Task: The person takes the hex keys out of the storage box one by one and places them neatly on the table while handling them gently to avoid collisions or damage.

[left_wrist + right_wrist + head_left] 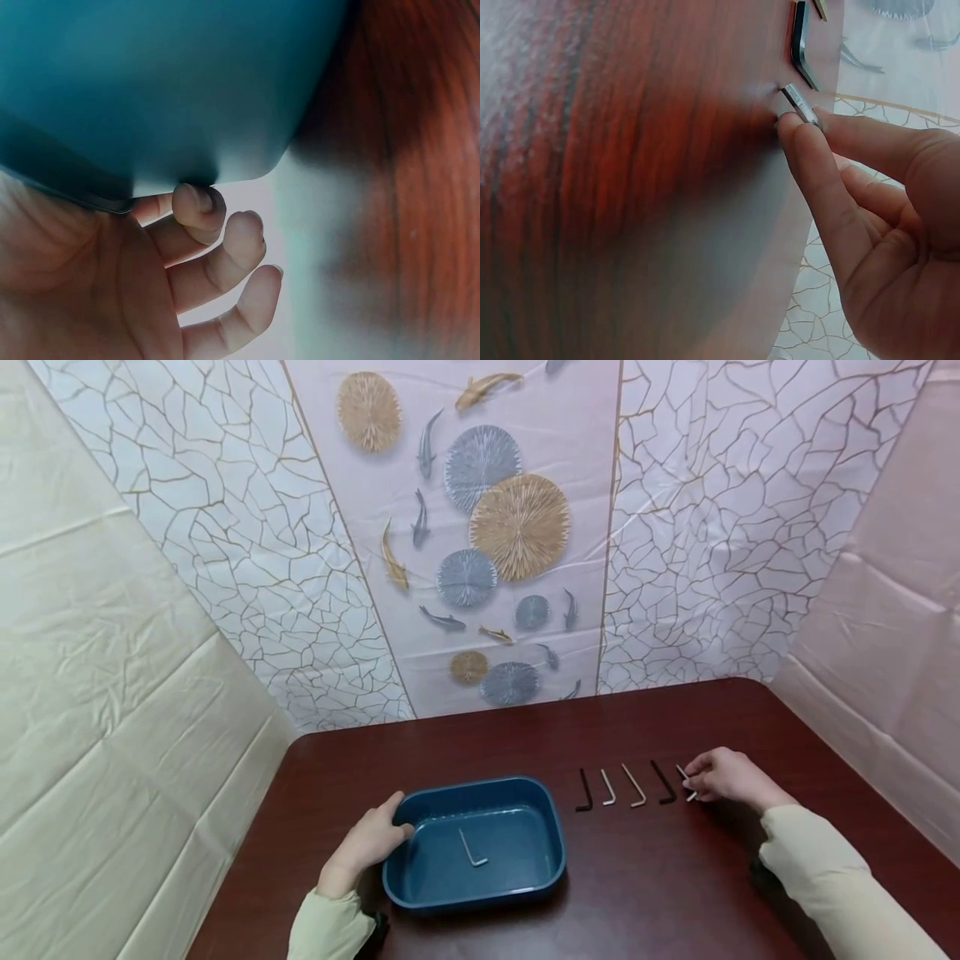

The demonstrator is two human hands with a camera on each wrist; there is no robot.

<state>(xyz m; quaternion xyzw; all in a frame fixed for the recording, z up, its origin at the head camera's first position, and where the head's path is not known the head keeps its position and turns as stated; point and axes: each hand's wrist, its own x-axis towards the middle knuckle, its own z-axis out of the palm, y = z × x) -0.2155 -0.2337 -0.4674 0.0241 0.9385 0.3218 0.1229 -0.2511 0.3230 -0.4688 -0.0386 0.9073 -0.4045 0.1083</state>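
At the left rim of a blue rectangular tray [474, 907], my left hand [369, 839] grips the wall near its back corner. Seen from the left wrist, the fingers [217, 274] curl beside the tray's outer side. A silver hex key [467, 849] lies inside the tray. On the table's right side, my right hand [731, 778] pinches another silver hex key [798, 101] between thumb and fingertips, partly covering it. To its left, a row holds a black hex key [663, 782], a long pale one [633, 786], a short silver one [608, 788] and another black one [584, 790].
The dark red wooden table [622, 877] carries the tray and keys. A patterned cloth wall [517, 635] rises behind its back edge. Pale cloth hangs along the left [150, 710] and right [877, 635] sides.
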